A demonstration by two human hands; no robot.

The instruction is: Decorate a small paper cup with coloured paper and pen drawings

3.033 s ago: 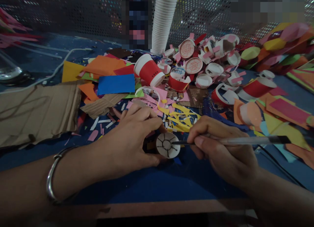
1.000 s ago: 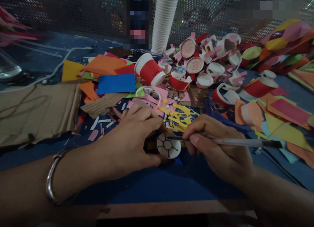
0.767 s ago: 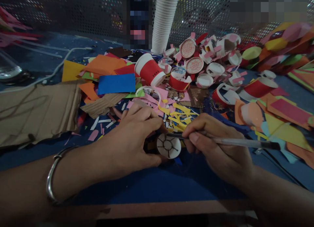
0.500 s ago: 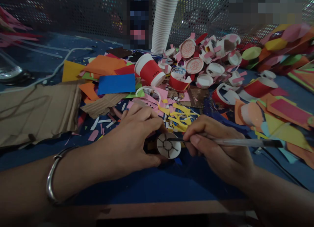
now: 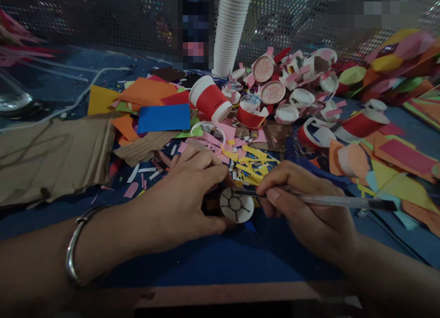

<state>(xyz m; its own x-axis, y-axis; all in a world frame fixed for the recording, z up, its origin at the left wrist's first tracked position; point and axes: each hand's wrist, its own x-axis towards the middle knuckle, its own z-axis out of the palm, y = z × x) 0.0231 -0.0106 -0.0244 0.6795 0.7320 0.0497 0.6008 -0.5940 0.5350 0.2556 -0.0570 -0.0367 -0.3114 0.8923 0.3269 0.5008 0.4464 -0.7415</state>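
Near the front of the blue table, a small round white paper cup base [image 5: 242,212] faces up, marked with a dark ring and spokes. My left hand [image 5: 195,189] is curled around its left side, thumb at the near edge and index finger at the far edge. A pen [image 5: 323,200] with a clear barrel and dark end is pinched in my right hand [image 5: 302,208]. The pen's tip rests on or just over the upper part of the white base. Yellow paper strips [image 5: 254,164] lie just beyond both hands.
Corrugated cardboard [image 5: 58,157] lies at the left, with a blue card [image 5: 164,117] beyond it. A red and white paper cup [image 5: 210,99] leans near a white ribbed pipe [image 5: 232,34]. Cut cup bottoms [image 5: 273,92] are heaped at the back right, with coloured paper [image 5: 395,176] at the right.
The pen tip has moved slightly up the white base, from near the ring towards the far rim. My left hand stays in place around the base.
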